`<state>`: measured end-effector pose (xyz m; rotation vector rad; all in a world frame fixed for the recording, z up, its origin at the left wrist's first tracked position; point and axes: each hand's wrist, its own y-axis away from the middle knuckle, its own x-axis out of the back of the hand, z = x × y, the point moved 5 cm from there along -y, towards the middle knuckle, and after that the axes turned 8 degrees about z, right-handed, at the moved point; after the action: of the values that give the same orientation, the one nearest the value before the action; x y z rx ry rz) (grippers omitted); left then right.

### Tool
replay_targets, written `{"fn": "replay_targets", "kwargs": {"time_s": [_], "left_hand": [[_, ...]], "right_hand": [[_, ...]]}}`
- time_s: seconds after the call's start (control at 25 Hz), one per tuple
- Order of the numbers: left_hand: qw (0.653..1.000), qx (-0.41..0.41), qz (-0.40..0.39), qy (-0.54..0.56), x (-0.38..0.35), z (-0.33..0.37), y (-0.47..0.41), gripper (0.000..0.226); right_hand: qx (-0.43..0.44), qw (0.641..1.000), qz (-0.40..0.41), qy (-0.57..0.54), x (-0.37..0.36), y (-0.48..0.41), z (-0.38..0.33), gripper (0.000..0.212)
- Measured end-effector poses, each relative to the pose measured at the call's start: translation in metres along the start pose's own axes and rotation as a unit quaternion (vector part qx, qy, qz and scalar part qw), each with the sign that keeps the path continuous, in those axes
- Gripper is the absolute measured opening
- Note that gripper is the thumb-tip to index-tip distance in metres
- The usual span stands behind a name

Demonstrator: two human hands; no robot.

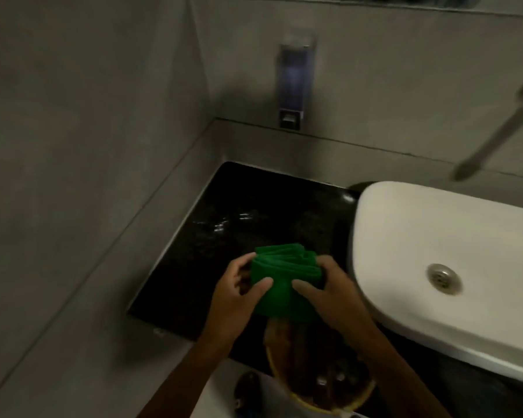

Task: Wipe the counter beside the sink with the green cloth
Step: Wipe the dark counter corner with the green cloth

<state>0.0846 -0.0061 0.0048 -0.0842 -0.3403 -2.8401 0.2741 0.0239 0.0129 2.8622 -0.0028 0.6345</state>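
A green cloth (280, 277), folded into several layers, is held between both hands above the near part of the black polished counter (254, 206). My left hand (237, 300) grips its left side, thumb on top. My right hand (329, 292) grips its right side, thumb pressed on the cloth. Whether the cloth touches the counter is unclear. The white oval sink (429, 242) stands directly to the right of the hands, its metal drain (443, 278) visible.
Grey tiled walls close the counter on the left and back. A soap dispenser (293, 82) hangs on the back wall. A metal tap spout (495, 134) reaches over the sink. Below the counter's front edge sits a yellow-rimmed bucket (320, 384).
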Motion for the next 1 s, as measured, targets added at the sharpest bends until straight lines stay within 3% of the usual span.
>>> {"fn": "replay_targets", "kwargs": {"time_s": [0.12,0.24,0.36,0.48,0.64,0.88,1.0], "left_hand": [[0.991,0.001,0.106,-0.076,0.066,-0.036,-0.036,0.048],[0.975,-0.039,0.117,-0.185,0.087,-0.062,-0.065,0.045],[0.891,-0.13,0.123,-0.417,0.102,-0.082,-0.09,0.062],[0.834,-0.123,0.097,-0.53,0.116,-0.111,-0.107,0.082],[0.815,-0.122,0.077,-0.561,0.12,-0.128,-0.107,0.062],[0.803,-0.121,0.079,-0.578,0.12,-0.134,-0.114,0.058],[0.799,-0.122,0.077,-0.584,0.118,-0.137,-0.115,0.057]], "right_hand": [[0.079,0.993,-0.063,0.054,-0.093,-0.031,-0.029,0.055],[0.138,0.965,-0.056,0.215,-0.15,-0.054,-0.03,0.061],[0.133,0.901,-0.094,0.402,-0.199,-0.065,-0.006,0.066],[0.144,0.86,-0.095,0.48,-0.233,-0.068,0.015,0.069],[0.095,0.886,-0.031,0.452,-0.217,-0.094,0.022,0.067],[-0.081,0.922,0.086,0.368,-0.131,-0.194,0.043,0.07],[-0.037,0.921,0.093,0.376,-0.153,-0.221,0.032,0.073]]}}
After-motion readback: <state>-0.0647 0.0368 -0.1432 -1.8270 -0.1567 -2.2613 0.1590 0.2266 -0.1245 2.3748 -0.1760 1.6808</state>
